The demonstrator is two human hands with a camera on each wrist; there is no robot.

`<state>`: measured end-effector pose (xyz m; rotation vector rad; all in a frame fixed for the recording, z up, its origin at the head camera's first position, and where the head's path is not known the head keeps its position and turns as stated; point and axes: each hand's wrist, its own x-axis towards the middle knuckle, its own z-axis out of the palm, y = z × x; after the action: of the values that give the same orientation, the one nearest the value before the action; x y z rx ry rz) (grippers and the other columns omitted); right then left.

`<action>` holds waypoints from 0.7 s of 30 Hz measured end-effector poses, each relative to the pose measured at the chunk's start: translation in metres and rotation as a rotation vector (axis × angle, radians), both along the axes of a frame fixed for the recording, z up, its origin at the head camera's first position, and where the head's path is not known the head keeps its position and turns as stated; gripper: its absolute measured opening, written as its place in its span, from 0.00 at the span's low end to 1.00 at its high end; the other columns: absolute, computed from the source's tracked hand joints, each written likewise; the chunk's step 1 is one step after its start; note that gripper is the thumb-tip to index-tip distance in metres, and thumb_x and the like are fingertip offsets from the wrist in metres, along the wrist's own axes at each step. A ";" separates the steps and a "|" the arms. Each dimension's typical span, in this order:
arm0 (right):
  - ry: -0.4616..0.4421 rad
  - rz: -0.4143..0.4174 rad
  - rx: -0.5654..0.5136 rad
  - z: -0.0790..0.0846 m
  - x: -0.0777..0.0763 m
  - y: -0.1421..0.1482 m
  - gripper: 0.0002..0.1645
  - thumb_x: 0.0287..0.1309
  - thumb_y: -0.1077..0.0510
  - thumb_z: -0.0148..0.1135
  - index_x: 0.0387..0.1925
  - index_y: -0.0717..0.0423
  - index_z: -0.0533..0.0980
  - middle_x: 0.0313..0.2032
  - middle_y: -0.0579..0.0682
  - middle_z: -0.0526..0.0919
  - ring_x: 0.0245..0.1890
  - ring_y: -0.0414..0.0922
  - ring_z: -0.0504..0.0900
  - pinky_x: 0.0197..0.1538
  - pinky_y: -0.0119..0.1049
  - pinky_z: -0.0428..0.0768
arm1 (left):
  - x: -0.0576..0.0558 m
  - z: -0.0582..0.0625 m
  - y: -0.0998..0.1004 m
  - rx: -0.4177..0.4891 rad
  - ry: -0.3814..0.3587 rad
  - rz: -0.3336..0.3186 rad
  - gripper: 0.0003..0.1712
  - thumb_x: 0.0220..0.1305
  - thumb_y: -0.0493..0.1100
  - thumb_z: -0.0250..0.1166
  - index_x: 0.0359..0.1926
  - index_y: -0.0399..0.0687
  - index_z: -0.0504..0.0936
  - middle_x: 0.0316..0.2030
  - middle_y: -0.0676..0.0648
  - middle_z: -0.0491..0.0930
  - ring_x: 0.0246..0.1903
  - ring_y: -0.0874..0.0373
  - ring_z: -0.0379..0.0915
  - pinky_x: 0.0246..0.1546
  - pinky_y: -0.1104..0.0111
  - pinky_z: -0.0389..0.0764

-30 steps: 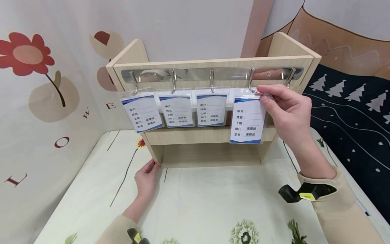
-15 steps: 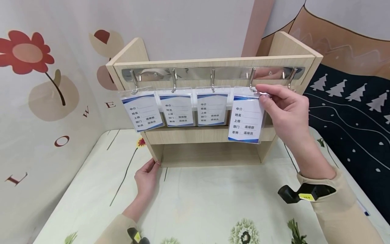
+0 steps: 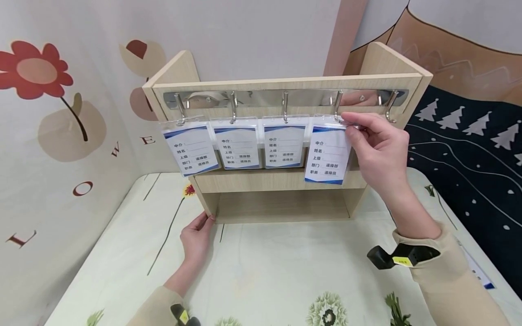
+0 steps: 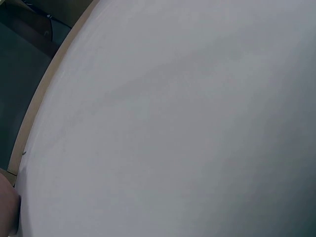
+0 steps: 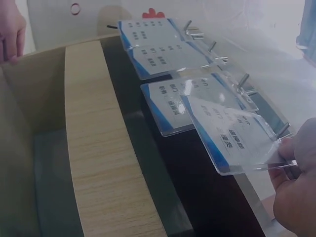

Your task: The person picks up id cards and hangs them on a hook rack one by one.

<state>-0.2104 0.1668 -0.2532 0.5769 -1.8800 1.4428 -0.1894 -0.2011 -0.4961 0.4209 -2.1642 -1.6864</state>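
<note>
My right hand point(image 3: 379, 147) pinches the upper right corner of a clear-sleeved name badge point(image 3: 327, 154) at the fourth hook point(image 3: 338, 105). In the right wrist view, that badge point(image 5: 232, 136) tilts out past its neighbours, its top by a hook. Whether the hook passes through its slot is hard to tell. Three more badges hang to its left: the leftmost point(image 3: 191, 151) tilted, the second point(image 3: 237, 148) and third point(image 3: 284, 146) nearly straight. My left hand point(image 3: 195, 240) holds the lower left corner of the wooden shelf point(image 3: 277, 182); its outer fingers are partly hidden.
A metal hook strip point(image 3: 261, 98) runs along the shelf's upper board, with a bare hook point(image 3: 390, 106) at the right end. The shelf stands on a table with a floral cloth point(image 3: 269, 267). Near the right edge lies a flat white and blue item point(image 3: 477, 269).
My right hand has shifted slightly left with the fourth badge, whose lower edge has swung up and back toward the shelf. My left hand keeps its place at the corner.
</note>
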 end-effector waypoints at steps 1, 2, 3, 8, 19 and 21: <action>0.012 -0.008 0.003 -0.001 -0.001 -0.001 0.15 0.64 0.78 0.59 0.50 0.70 0.83 0.46 0.41 0.86 0.45 0.43 0.82 0.50 0.25 0.81 | 0.000 0.000 0.000 0.001 0.000 0.002 0.19 0.71 0.36 0.65 0.60 0.34 0.82 0.54 0.36 0.83 0.38 0.83 0.76 0.42 0.85 0.79; 0.024 -0.016 0.005 -0.001 -0.002 -0.001 0.15 0.65 0.78 0.59 0.49 0.70 0.84 0.45 0.41 0.86 0.44 0.42 0.82 0.49 0.25 0.81 | 0.000 0.000 0.000 0.003 0.000 0.003 0.19 0.71 0.36 0.65 0.60 0.34 0.82 0.54 0.36 0.83 0.38 0.83 0.76 0.42 0.85 0.79; 0.035 -0.028 0.008 -0.002 -0.003 -0.002 0.15 0.65 0.77 0.59 0.49 0.69 0.84 0.45 0.41 0.86 0.44 0.42 0.82 0.48 0.25 0.81 | 0.000 0.000 0.000 0.008 0.000 0.004 0.19 0.71 0.36 0.65 0.60 0.34 0.82 0.53 0.36 0.83 0.38 0.83 0.76 0.42 0.84 0.79; 0.098 -0.088 0.022 -0.006 -0.008 -0.004 0.14 0.65 0.76 0.60 0.48 0.67 0.85 0.44 0.40 0.85 0.39 0.40 0.81 0.41 0.24 0.79 | -0.001 -0.001 0.001 0.011 -0.003 0.006 0.19 0.71 0.36 0.65 0.60 0.34 0.82 0.53 0.36 0.83 0.38 0.83 0.76 0.42 0.84 0.79; 0.137 -0.134 -0.020 -0.018 -0.009 -0.005 0.15 0.66 0.75 0.60 0.49 0.65 0.85 0.41 0.35 0.81 0.38 0.39 0.77 0.39 0.24 0.77 | -0.001 0.000 0.000 0.009 -0.003 -0.002 0.19 0.72 0.37 0.65 0.60 0.35 0.81 0.54 0.36 0.83 0.39 0.82 0.77 0.42 0.84 0.79; 0.129 -0.123 -0.045 -0.020 -0.009 -0.005 0.15 0.65 0.76 0.60 0.50 0.66 0.85 0.42 0.37 0.82 0.39 0.40 0.77 0.40 0.24 0.78 | -0.001 -0.001 0.000 0.012 -0.002 -0.002 0.19 0.72 0.37 0.65 0.60 0.35 0.81 0.54 0.36 0.83 0.39 0.83 0.77 0.42 0.85 0.79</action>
<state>-0.2197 0.1621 -0.2735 0.5110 -1.7475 1.3331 -0.1907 -0.2014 -0.4968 0.4246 -2.1575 -1.7020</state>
